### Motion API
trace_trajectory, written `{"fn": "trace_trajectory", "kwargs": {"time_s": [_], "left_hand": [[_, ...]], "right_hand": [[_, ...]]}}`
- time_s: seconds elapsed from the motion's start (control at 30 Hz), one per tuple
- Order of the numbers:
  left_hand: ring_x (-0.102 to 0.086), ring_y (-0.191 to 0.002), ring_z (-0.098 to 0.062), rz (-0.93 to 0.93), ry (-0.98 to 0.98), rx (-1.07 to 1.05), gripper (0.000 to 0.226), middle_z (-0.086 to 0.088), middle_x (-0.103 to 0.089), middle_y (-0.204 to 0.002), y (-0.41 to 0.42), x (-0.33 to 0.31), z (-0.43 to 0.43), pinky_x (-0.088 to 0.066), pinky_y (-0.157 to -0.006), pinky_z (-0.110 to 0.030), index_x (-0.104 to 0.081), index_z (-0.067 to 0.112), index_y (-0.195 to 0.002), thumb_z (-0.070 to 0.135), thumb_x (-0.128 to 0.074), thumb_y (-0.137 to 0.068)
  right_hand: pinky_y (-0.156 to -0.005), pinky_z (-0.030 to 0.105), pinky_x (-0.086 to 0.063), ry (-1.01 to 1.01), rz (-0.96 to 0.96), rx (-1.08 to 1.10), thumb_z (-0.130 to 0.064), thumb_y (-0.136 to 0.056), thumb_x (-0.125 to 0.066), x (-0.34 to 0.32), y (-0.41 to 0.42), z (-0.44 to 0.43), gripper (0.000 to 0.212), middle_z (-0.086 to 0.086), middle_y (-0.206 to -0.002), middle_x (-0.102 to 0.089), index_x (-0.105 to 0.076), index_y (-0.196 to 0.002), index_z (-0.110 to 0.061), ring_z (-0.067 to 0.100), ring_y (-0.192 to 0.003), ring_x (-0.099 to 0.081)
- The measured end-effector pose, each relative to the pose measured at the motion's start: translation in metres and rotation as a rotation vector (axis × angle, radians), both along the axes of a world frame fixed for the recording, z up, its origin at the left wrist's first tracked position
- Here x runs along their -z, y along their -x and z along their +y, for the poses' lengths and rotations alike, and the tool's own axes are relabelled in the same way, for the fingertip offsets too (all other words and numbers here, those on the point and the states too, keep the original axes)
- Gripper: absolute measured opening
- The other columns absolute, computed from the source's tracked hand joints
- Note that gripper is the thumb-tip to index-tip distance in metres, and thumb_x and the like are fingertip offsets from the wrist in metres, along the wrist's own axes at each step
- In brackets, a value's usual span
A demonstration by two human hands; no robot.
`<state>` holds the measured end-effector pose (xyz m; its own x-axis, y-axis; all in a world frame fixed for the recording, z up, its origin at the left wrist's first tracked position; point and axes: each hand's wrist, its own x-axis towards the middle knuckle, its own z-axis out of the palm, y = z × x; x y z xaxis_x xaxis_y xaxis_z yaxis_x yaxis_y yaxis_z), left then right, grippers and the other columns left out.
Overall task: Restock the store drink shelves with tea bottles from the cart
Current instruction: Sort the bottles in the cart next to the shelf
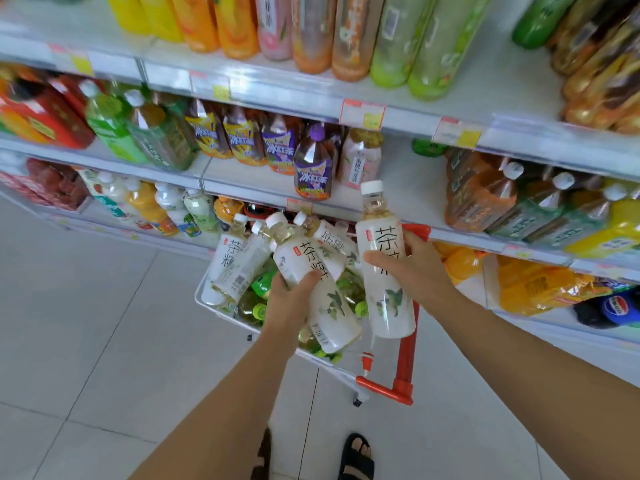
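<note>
My right hand (412,268) grips an upright white-labelled tea bottle (386,271) with a white cap, held above the cart's right side. My left hand (289,306) holds another tea bottle (315,285) of the same kind, tilted with its cap to the upper left, over the cart (207,303). Several more white tea bottles (230,261) lean in the cart above green-capped bottles. The middle shelf (408,188) has a bare stretch right of a pink bottle (360,161).
The cart's red handle (405,358) stands close in front of me. Shelves full of drinks run across the view: a purple-capped iced tea bottle (313,164) at the middle shelf's front, brown tea packs (481,192) to the right. Tiled floor (104,323) lies to the left.
</note>
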<state>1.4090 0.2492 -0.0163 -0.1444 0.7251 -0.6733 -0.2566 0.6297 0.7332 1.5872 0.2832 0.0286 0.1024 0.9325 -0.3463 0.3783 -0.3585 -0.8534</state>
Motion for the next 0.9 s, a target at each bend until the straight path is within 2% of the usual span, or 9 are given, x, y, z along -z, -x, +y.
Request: {"fn": "trace_trajectory", "kwargs": {"time_s": [0.17,0.3,0.4,0.47,0.53,0.57,0.7,0.77,0.9], "left_hand": [[-0.071,-0.078,-0.017,0.114,-0.301,0.14,0.03,-0.001,-0.07,-0.094,0.007,-0.111,0.007,-0.058,-0.068,-0.035,-0.057,0.028,-0.105,0.021,-0.073,-0.08],[-0.071,-0.083,-0.019,0.159,-0.471,0.127,0.053,-0.003,-0.069,-0.1,0.014,-0.202,0.015,-0.058,-0.076,-0.041,-0.053,0.025,-0.119,0.034,-0.077,-0.073],[-0.07,-0.086,-0.022,0.17,-0.604,0.096,0.072,-0.005,-0.069,-0.101,0.021,-0.261,0.025,-0.057,-0.079,-0.044,-0.051,0.02,-0.123,0.047,-0.078,-0.062],[-0.069,-0.08,-0.019,0.175,-0.686,0.103,0.052,-0.004,-0.069,-0.096,0.027,-0.293,0.03,-0.057,-0.068,-0.036,-0.051,0.019,-0.122,0.036,-0.073,-0.077],[-0.067,-0.071,-0.015,0.171,-0.77,0.121,0.031,-0.001,-0.068,-0.09,0.034,-0.323,0.035,-0.051,-0.054,-0.026,-0.054,0.02,-0.116,0.027,-0.064,-0.088],[-0.068,-0.071,-0.014,0.175,-0.807,0.136,0.026,0.0,-0.068,-0.091,0.037,-0.337,0.038,-0.052,-0.055,-0.025,-0.056,0.02,-0.115,0.026,-0.061,-0.089],[-0.069,-0.091,-0.02,0.165,-0.93,0.234,0.024,-0.004,-0.071,-0.105,0.058,-0.382,0.051,-0.055,-0.084,-0.042,-0.06,0.027,-0.115,0.029,-0.057,-0.092],[-0.069,-0.092,-0.021,0.155,-0.984,0.289,0.021,-0.004,-0.071,-0.106,0.074,-0.399,0.061,-0.054,-0.086,-0.043,-0.061,0.029,-0.113,0.029,-0.056,-0.093],[-0.069,-0.096,-0.022,0.139,-1.099,0.397,0.033,-0.002,-0.071,-0.109,0.115,-0.432,0.085,-0.054,-0.086,-0.045,-0.059,0.026,-0.119,0.031,-0.066,-0.087]], "right_hand": [[-0.056,0.015,-0.042,-0.098,0.057,-0.051,-0.029,-0.074,-0.076,-0.105,0.014,0.004,0.026,-0.017,-0.083,-0.063,-0.061,-0.095,-0.029,-0.002,-0.074,-0.06],[-0.062,0.019,-0.047,-0.245,0.084,-0.107,-0.029,-0.072,-0.078,-0.186,0.026,0.004,0.021,-0.017,-0.083,-0.066,-0.061,-0.083,-0.034,0.0,-0.076,-0.063],[-0.071,0.026,-0.052,-0.34,0.114,-0.111,-0.027,-0.073,-0.078,-0.24,0.033,0.008,0.022,-0.007,-0.087,-0.07,-0.065,-0.09,-0.028,0.009,-0.078,-0.066],[-0.077,0.031,-0.054,-0.394,0.126,-0.107,-0.03,-0.072,-0.077,-0.272,0.038,0.011,0.027,-0.005,-0.089,-0.071,-0.066,-0.096,-0.025,0.013,-0.082,-0.068],[-0.074,0.03,-0.053,-0.446,0.14,-0.088,-0.033,-0.071,-0.077,-0.301,0.043,0.015,0.025,-0.009,-0.087,-0.071,-0.066,-0.092,-0.028,0.011,-0.082,-0.068],[-0.072,0.028,-0.052,-0.481,0.143,-0.08,-0.034,-0.07,-0.077,-0.314,0.047,0.017,0.021,-0.011,-0.084,-0.071,-0.066,-0.088,-0.029,0.009,-0.08,-0.068],[-0.062,0.019,-0.05,-0.603,0.171,-0.056,-0.03,-0.073,-0.076,-0.357,0.067,0.023,0.012,-0.013,-0.075,-0.072,-0.067,-0.081,-0.029,0.0,-0.067,-0.067],[-0.056,0.014,-0.047,-0.648,0.171,-0.042,-0.032,-0.075,-0.076,-0.375,0.082,0.024,0.012,-0.015,-0.073,-0.07,-0.065,-0.081,-0.031,-0.002,-0.065,-0.066],[-0.065,0.023,-0.05,-0.726,0.176,0.017,-0.032,-0.075,-0.075,-0.407,0.121,0.037,0.016,-0.009,-0.085,-0.071,-0.066,-0.088,-0.03,0.007,-0.076,-0.068]]}}
